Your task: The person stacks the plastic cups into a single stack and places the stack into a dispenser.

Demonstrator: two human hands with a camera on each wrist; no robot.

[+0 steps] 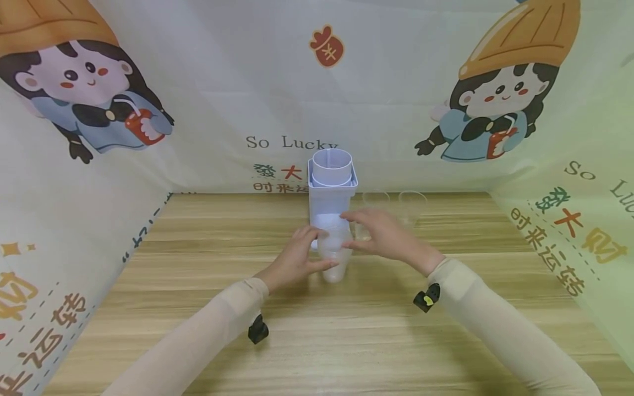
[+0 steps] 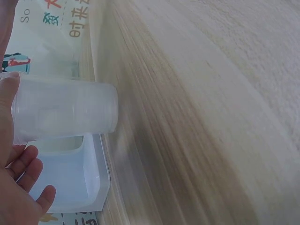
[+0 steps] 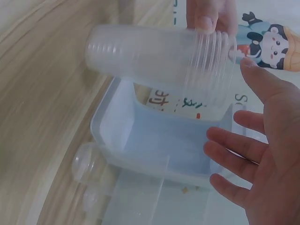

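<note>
cup stack (image 1: pixel 335 248): upright, mouth up | left grip (image 1: pixel 293 256): nearer, pinching its upper end | right grip (image 1: pixel 382 235): spread, just right

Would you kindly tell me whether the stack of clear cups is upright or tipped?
Roughly upright: the stack has its rims uppermost and its narrower base toward the table, as the right wrist view shows.

The stacked cups (image 3: pixel 154 58) looked clear, ridged plastic, the holder (image 1: pixel 324 201) smooth plastic, the desk (image 1: pixel 346 346) wood-grained, the backdrop (image 1: pixel 223 99) creased, matt cloth.
</note>
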